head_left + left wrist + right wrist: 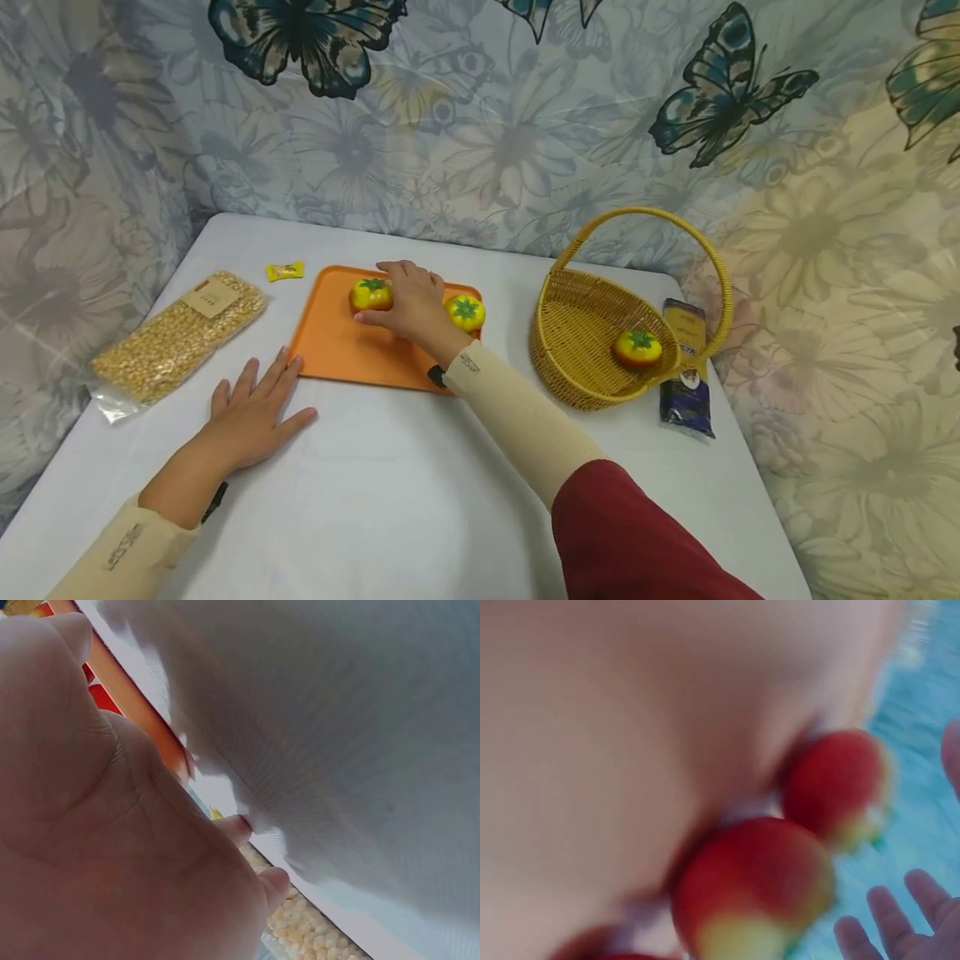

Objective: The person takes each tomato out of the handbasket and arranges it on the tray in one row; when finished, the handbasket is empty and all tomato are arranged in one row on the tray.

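An orange tray [337, 350] bears red-and-yellow fruits with green leafy tops, like tomatoes or persimmons. One fruit [371, 295] sits left of my right hand [417, 308], another fruit [466, 312] to its right. My right hand is over the tray, fingers spread. In the right wrist view those fingers [889, 919] are apart from the two nearer fruits [754, 889], and part of a third shows at the bottom edge. My left hand [251, 417] lies flat on the white table, fingertips at the tray's near left corner. A further fruit [637, 348] is inside the yellow wicker basket [570, 333].
Left of the tray lies a clear bag of yellow kernels [180, 337], with a small yellow packet [285, 271] behind it. A dark blue and gold packet [686, 375] lies beside the basket, whose tall handle [637, 210] arches up. A floral cloth [480, 150] hangs behind the table.
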Motion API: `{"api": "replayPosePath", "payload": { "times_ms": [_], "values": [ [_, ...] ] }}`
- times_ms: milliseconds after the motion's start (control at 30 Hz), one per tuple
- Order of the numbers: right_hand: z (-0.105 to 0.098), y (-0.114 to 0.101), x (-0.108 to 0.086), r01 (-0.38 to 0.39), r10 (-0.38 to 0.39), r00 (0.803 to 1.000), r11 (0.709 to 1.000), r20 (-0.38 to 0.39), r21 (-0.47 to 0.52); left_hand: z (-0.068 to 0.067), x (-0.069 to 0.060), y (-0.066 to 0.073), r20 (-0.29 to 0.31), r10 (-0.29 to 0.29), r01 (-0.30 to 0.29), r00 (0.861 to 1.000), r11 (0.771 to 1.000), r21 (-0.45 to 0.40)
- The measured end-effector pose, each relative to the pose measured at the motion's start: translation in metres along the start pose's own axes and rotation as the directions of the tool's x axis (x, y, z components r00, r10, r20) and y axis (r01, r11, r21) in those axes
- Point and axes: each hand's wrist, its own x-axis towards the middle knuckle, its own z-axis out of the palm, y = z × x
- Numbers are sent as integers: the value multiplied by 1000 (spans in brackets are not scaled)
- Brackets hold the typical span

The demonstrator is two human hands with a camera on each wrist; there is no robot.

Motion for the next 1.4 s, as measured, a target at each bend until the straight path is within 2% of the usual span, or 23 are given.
{"api": "replayPosePath", "payload": {
  "times_ms": [100, 200, 300, 433, 500, 567, 700, 767, 800, 867, 933, 1067, 1233, 1300, 1400],
  "values": [
    [-24, 8, -23, -16, 23, 996, 997, -88, 75, -1, -1, -1, -1, 5, -5, 1000, 1000, -7],
    [-51, 27, -45, -35, 58, 983, 991, -176, 127, -2, -4, -5, -2, 2, -2, 1000, 1000, -5],
    [-79, 55, -63, -73, 114, 959, 984, -261, 160, -3, -7, -10, -6, -6, 6, 1000, 1000, -4],
    [-113, 101, -82, -201, 255, 919, 959, -299, 200, -5, -10, -15, -14, -15, 15, 1000, 1000, -10],
    [-126, 129, -92, -296, 352, 894, 928, -277, 226, -5, -10, -17, -14, -17, 17, 1000, 1000, -14],
    [-135, 158, -103, -412, 465, 858, 877, -219, 247, -4, -11, -17, -15, -14, 14, 1000, 1000, -20],
    [-142, 207, -123, -636, 655, 755, 739, -18, 221, -2, -10, -16, -13, -9, 9, 1000, 1000, -21],
    [-141, 222, -130, -703, 702, 707, 684, 84, 194, -1, -8, -16, -11, -7, 7, 1000, 1000, -15],
    [-141, 228, -133, -724, 715, 688, 668, 124, 172, 0, -7, -16, -10, -5, 5, 1000, 1000, -13],
    [-140, 235, -138, -751, 731, 660, 639, 173, 164, 0, -6, -16, -8, -1, 1, 1000, 1000, -8],
    [-139, 238, -141, -766, 743, 643, 620, 186, 172, 1, -5, -15, -9, 5, -5, 1000, 1000, -13],
    [-138, 238, -146, -770, 759, 636, 611, 142, 183, 2, -4, -13, -7, 11, -12, 1000, 1000, -17],
    [-137, 241, -151, -745, 749, 660, 640, 67, 185, 3, -3, -10, -9, 24, -24, 1000, 1000, -21],
    [-137, 242, -153, -734, 739, 672, 654, 53, 181, 3, -2, -10, -8, 28, -28, 1000, 999, -20],
    [-140, 241, -157, -726, 733, 679, 664, 36, 182, 4, 1, -8, -2, 31, -31, 1000, 999, -11]
  ]
}}
